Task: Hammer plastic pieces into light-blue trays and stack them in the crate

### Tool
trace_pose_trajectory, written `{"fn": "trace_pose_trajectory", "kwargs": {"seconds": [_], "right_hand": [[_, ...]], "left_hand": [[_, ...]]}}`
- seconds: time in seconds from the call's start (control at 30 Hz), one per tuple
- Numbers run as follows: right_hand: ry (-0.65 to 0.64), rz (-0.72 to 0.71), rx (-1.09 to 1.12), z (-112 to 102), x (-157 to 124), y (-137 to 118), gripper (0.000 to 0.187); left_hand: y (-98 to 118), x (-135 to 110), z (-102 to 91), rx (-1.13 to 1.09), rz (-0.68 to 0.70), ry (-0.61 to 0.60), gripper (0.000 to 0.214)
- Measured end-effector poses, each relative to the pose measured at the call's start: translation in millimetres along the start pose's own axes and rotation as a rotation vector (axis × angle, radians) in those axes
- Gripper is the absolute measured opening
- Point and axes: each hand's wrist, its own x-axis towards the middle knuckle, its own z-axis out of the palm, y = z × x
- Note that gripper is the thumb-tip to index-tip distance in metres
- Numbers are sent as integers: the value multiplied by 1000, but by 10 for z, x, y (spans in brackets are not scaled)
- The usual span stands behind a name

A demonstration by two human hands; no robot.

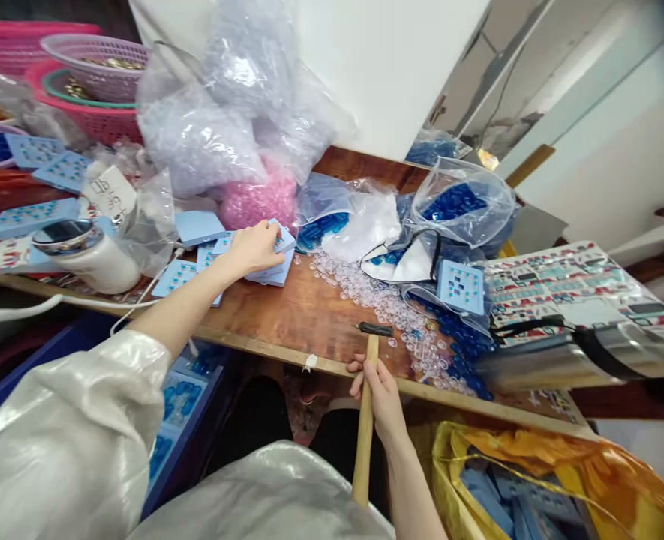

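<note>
My left hand (257, 247) is reaching to the back left of the workbench, its fingers curled over the edge of a light blue block (287, 238). That block lies on a small stack; its underside and my fingertips are partly hidden. Other light blue blocks (199, 227) with small teal pieces set in them lie around the wrist. In my right hand (385, 386), a hammer (365, 427) is held by its wooden handle near the bench's front edge. Its dark head (375, 328) is just above the wood. Clear plastic rings (359, 292) are strewn beside it.
Blue pieces (467, 345) spill from plastic bags at the right, near a steel flask (579, 356). Large clear bags (196, 142) and stacked baskets (95, 56) stand behind. A white jar (92, 259) sits left. A yellow sack (455, 465) holds more blocks below.
</note>
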Motion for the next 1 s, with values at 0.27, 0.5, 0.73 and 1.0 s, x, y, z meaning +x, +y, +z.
{"fn": "trace_pose_trajectory", "kwargs": {"seconds": [0.27, 0.5, 0.73, 1.0], "right_hand": [[-1, 1, -10, -23, -39, -14, 38], [62, 11, -21, -249, -161, -33, 38], [137, 32, 22, -361, -165, -95, 39], [205, 0, 1, -442, -180, -141, 40]], "left_hand": [[990, -205, 572, -248, 237, -313, 34], [898, -562, 975, -356, 421, -69, 40], [1507, -894, 978, -411, 352, -43, 48], [1196, 301, 1209, -399, 607, -176, 24]]}}
